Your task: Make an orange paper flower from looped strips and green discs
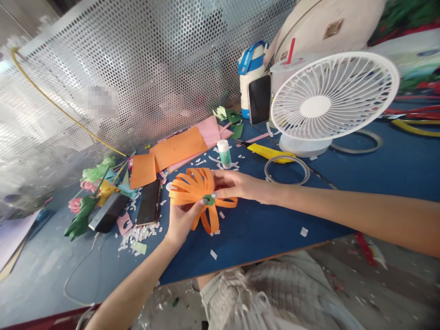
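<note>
An orange flower of looped paper strips (194, 183) is held just over the blue table, near its front edge. A small green paper piece (208, 200) lies at its centre. My left hand (182, 222) grips the flower from the lower left, its thumb on the green piece. From the right, my right hand (235, 184) holds the loops, with its thumb at the other side of the green piece. Some of the fingers of both hands are hidden behind the paper. Just behind the flower stands a glue stick with a white cap (224, 153).
Orange paper sheets (180, 149), a dark phone (149, 201) and white scraps (137, 234) lie left. Paper flowers (84, 213) are farther left. A yellow cutter (270, 152), tape roll (287, 170) and white fan (335, 96) are right. A perforated metal panel (147, 68) stands behind.
</note>
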Demonstrator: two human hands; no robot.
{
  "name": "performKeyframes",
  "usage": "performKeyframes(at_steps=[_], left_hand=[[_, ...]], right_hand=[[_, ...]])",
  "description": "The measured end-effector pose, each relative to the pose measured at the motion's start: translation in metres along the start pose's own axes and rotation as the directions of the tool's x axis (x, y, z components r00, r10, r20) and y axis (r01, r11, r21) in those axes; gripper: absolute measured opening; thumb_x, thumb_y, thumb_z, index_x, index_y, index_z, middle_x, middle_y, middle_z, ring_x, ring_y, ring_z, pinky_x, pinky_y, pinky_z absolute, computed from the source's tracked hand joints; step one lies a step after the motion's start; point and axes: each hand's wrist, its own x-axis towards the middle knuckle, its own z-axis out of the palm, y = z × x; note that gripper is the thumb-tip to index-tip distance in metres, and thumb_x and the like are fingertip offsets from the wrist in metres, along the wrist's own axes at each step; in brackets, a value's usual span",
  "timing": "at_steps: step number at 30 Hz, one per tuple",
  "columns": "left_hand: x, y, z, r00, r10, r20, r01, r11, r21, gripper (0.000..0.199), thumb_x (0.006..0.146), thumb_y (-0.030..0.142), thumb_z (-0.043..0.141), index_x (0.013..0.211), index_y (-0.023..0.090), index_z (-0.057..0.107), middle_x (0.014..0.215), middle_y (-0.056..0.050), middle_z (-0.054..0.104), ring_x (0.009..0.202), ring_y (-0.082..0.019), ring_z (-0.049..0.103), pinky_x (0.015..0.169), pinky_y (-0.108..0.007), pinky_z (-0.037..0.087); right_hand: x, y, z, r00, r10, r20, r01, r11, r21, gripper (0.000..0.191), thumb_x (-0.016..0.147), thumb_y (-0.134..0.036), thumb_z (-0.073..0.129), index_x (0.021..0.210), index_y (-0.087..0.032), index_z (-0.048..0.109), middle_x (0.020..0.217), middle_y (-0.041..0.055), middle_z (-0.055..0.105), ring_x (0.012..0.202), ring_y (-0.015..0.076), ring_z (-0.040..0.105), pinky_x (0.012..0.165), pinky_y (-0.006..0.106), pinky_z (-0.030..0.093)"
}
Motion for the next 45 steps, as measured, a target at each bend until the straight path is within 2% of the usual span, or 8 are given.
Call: performKeyframes(at_steps=[6, 13, 19, 25, 33, 37, 40, 45], left_hand=[[-0.0001, -0.0010, -0.0011, 1.000, -0.005, -0.011, 0.005, 1.000, -0.003, 0.040, 0.069, 0.036, 0.086, 0.099, 0.013, 0.073, 0.103, -0.012, 0.078, 0.097, -0.028, 0.074, 0.086, -0.035, 0.059], [0.0006, -0.0017, -0.0011, 1.000, -0.011, -0.012, 0.011, 1.000, -0.006, 0.040, 0.068, 0.036, 0.086, 0.098, 0.013, 0.073, 0.102, -0.012, 0.078, 0.095, -0.026, 0.074, 0.084, -0.033, 0.060], [0.0012, 0.0012, 0.0007, 0.999, -0.019, -0.032, 0.018, 1.000, -0.018, 0.043, 0.064, 0.039, 0.088, 0.095, 0.013, 0.074, 0.099, -0.011, 0.078, 0.093, -0.028, 0.075, 0.084, -0.036, 0.061], [0.0015, 0.0012, 0.0014, 0.999, 0.006, -0.037, -0.006, 1.000, 0.013, 0.038, 0.064, 0.037, 0.088, 0.092, 0.015, 0.075, 0.097, -0.010, 0.079, 0.089, -0.026, 0.075, 0.082, -0.036, 0.061], [0.0002, -0.0015, 0.0028, 1.000, 0.014, -0.025, -0.013, 1.000, 0.024, 0.038, 0.063, 0.038, 0.088, 0.089, 0.014, 0.075, 0.094, -0.009, 0.079, 0.088, -0.026, 0.075, 0.081, -0.034, 0.061], [0.0012, 0.0007, 0.0037, 0.999, 0.030, -0.045, -0.027, 0.998, 0.061, 0.040, 0.071, 0.050, 0.080, 0.089, 0.015, 0.075, 0.091, -0.009, 0.079, 0.086, -0.026, 0.075, 0.079, -0.034, 0.062], [0.0014, 0.0007, 0.0034, 0.998, 0.032, -0.051, -0.028, 0.997, 0.073, 0.041, 0.068, 0.049, 0.083, 0.090, 0.015, 0.075, 0.094, -0.010, 0.079, 0.090, -0.027, 0.075, 0.082, -0.035, 0.061], [-0.0006, -0.0015, 0.0035, 1.000, 0.023, -0.004, -0.022, 0.997, 0.073, 0.038, 0.067, 0.038, 0.085, 0.094, 0.014, 0.073, 0.100, -0.011, 0.078, 0.097, -0.030, 0.074, 0.087, -0.039, 0.060]], right_hand=[[-0.0004, -0.0034, -0.0015, 0.999, -0.010, -0.030, 0.009, 1.000, -0.003, 0.029, 0.085, -0.033, 0.068, 0.109, -0.018, 0.061, 0.116, 0.0063, 0.066, 0.111, 0.0191, 0.062, 0.099, 0.037, 0.047], [-0.0013, -0.0029, -0.0018, 1.000, -0.006, -0.030, 0.005, 1.000, -0.026, 0.032, 0.084, -0.032, 0.068, 0.112, -0.018, 0.060, 0.107, 0.0048, 0.068, 0.104, 0.0184, 0.064, 0.095, 0.035, 0.049], [0.0000, -0.0016, -0.0042, 0.998, -0.016, -0.057, 0.013, 0.999, -0.043, 0.030, 0.083, -0.033, 0.070, 0.107, -0.018, 0.059, 0.104, 0.0041, 0.067, 0.099, 0.0166, 0.065, 0.093, 0.033, 0.050], [0.0006, -0.0007, -0.0015, 0.995, -0.097, 0.004, 0.095, 0.965, -0.246, 0.033, 0.080, -0.030, 0.072, 0.107, -0.017, 0.059, 0.097, 0.0033, 0.066, 0.091, 0.0162, 0.064, 0.083, 0.030, 0.052], [0.0006, 0.0005, -0.0002, 0.990, -0.137, -0.021, 0.121, 0.928, -0.352, 0.038, 0.080, -0.031, 0.072, 0.114, -0.020, 0.061, 0.096, 0.0037, 0.068, 0.093, 0.0192, 0.065, 0.085, 0.035, 0.054], [0.0019, 0.0027, -0.0016, 0.985, -0.166, -0.039, 0.145, 0.935, -0.325, 0.038, 0.080, -0.029, 0.069, 0.115, -0.020, 0.059, 0.104, 0.0050, 0.068, 0.098, 0.0193, 0.065, 0.090, 0.036, 0.054], [0.0021, 0.0047, -0.0012, 0.983, -0.184, -0.026, 0.166, 0.934, -0.315, 0.035, 0.080, -0.030, 0.069, 0.112, -0.020, 0.060, 0.106, 0.0050, 0.068, 0.100, 0.0190, 0.065, 0.092, 0.035, 0.053], [-0.0009, 0.0019, 0.0047, 0.982, -0.180, -0.059, 0.134, 0.879, -0.457, 0.024, 0.084, -0.037, 0.065, 0.097, -0.018, 0.063, 0.090, 0.0035, 0.067, 0.084, 0.0173, 0.063, 0.074, 0.030, 0.052]])
